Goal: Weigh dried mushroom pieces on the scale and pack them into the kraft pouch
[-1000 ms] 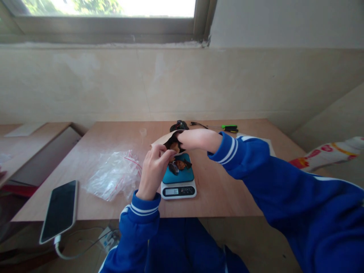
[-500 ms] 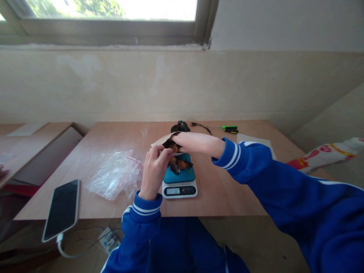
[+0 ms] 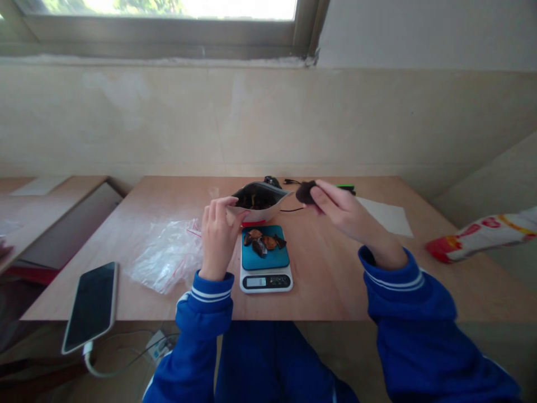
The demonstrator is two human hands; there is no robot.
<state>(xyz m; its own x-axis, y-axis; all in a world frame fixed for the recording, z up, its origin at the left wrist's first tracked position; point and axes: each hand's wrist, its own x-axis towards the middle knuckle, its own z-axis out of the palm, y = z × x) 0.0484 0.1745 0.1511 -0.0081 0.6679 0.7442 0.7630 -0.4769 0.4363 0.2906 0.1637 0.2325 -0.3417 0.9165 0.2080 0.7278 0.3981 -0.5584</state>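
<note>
Left hand [image 3: 218, 238] half-closed on the rim of an open foil-lined pouch [image 3: 257, 200] toward the far edge of the table [image 3: 319, 291], right hand [image 3: 342, 210] pinching a dark dried piece [image 3: 305, 192]: a slackening grip or steeper tilt could spill pieces beside the digital kitchen scale [image 3: 265, 282]

A gap parts digital scale [image 3: 265, 281] and plastic bag [image 3: 165, 260].

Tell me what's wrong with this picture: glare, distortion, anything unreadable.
In the head view, the bright window is blown out to near white, wide-angle stretching swells the blue tracksuit sleeve toward the lower edge, and the white digital scale's display is too small to read.
</note>
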